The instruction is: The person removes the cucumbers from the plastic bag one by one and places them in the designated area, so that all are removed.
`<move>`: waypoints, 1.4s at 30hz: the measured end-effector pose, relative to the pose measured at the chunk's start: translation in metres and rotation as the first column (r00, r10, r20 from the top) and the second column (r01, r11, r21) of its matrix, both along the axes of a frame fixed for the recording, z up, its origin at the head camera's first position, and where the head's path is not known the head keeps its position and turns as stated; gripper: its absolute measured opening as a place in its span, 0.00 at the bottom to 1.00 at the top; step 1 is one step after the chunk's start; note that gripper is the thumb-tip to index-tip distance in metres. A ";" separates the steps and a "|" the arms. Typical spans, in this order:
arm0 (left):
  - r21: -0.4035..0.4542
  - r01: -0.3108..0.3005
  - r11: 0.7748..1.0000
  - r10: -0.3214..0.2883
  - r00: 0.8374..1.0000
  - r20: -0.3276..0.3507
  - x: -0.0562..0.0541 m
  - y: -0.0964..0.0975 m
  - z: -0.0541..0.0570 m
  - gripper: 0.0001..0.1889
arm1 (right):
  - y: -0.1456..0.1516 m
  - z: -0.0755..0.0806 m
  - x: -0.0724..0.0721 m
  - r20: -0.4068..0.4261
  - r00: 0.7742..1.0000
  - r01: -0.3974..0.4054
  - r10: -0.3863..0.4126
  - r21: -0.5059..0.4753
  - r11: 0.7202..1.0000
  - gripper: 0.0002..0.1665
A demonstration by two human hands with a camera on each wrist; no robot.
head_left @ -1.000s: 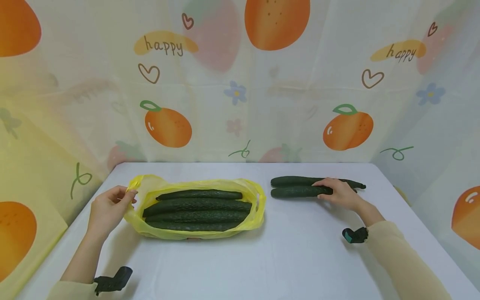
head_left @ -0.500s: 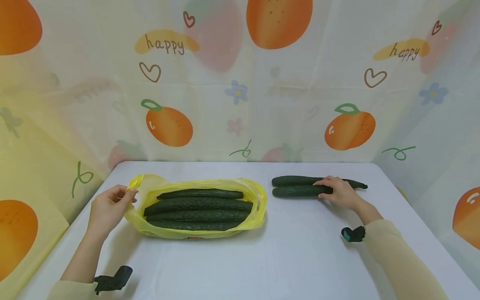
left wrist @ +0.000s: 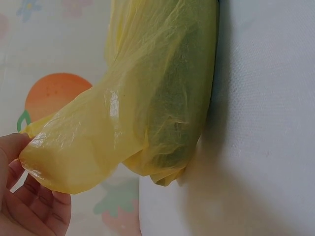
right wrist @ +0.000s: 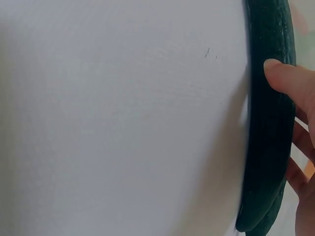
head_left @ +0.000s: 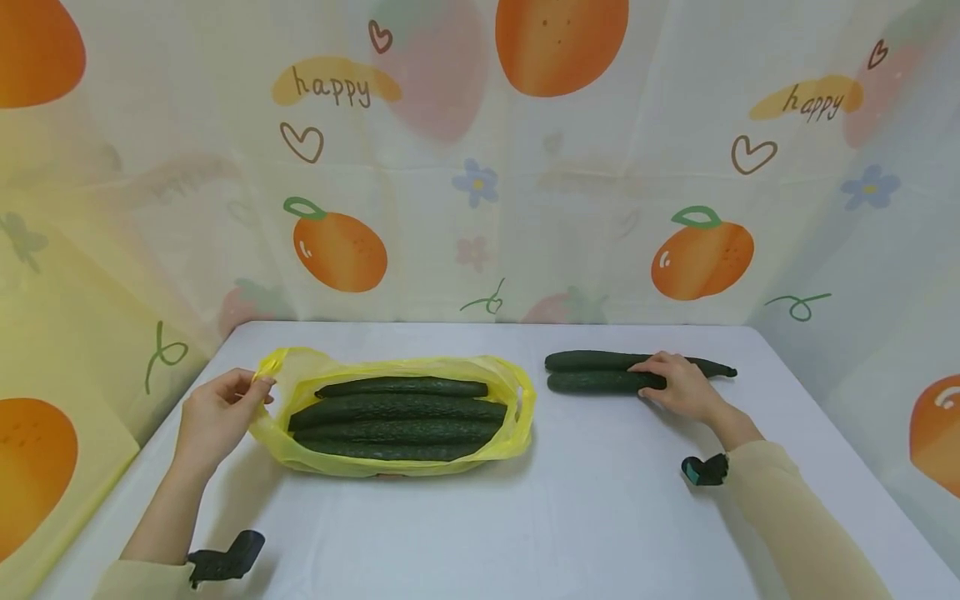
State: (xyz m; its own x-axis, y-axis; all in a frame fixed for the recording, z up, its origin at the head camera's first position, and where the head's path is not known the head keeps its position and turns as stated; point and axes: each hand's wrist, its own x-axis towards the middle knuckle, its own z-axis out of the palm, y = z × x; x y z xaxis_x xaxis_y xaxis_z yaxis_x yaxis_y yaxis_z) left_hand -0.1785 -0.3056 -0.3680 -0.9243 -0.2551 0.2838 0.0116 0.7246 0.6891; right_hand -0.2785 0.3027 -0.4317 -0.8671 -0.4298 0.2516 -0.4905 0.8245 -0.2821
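A yellow plastic bag [head_left: 337,467] lies open on the table at left centre, with several long dark green cucumbers [head_left: 397,409] side by side inside. My left hand [head_left: 220,417] pinches the bag's left handle between thumb and fingers; the left wrist view shows the stretched handle [left wrist: 69,157]. To the right, two more cucumbers lie parallel on the table. My right hand [head_left: 681,387] grips the nearer cucumber [head_left: 600,382], its thumb on the near side in the right wrist view and its fingers over the top. Behind it lies the farther cucumber [head_left: 585,361], partly covered by the fingers.
A white-covered table [head_left: 465,542] carries everything. A printed curtain [head_left: 525,208] with oranges and hearts rises right behind the table's back edge and along both sides. Black wrist cameras sit on the left [head_left: 227,557] and right [head_left: 705,471] sleeves.
The whole head view has shifted very slightly. Both hands keep their places on the bag handle and the nearer cucumber.
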 end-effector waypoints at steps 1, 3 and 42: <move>0.005 0.001 1.000 -0.001 1.000 0.003 0.000 0.000 0.000 0.18 | 0.000 0.000 0.000 -0.003 1.000 0.004 -0.004 0.007 1.000 0.21; 0.012 0.003 1.000 -0.003 1.000 0.004 0.000 0.000 0.000 0.18 | -0.001 0.000 -0.001 -0.006 1.000 0.012 -0.012 0.025 1.000 0.21; 0.022 0.008 1.000 -0.009 0.999 0.038 -0.003 0.002 0.003 0.19 | -0.003 0.004 0.003 0.038 0.997 0.065 -0.066 0.025 0.998 0.22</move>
State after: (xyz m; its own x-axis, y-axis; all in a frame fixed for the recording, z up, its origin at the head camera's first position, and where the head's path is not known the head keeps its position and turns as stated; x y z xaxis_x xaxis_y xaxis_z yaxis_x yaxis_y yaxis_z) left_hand -0.1819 -0.3035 -0.3649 -0.9366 -0.2526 0.2427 -0.0088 0.7097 0.7045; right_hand -0.2752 0.2999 -0.4280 -0.9026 -0.3768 0.2082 -0.4241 0.8613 -0.2799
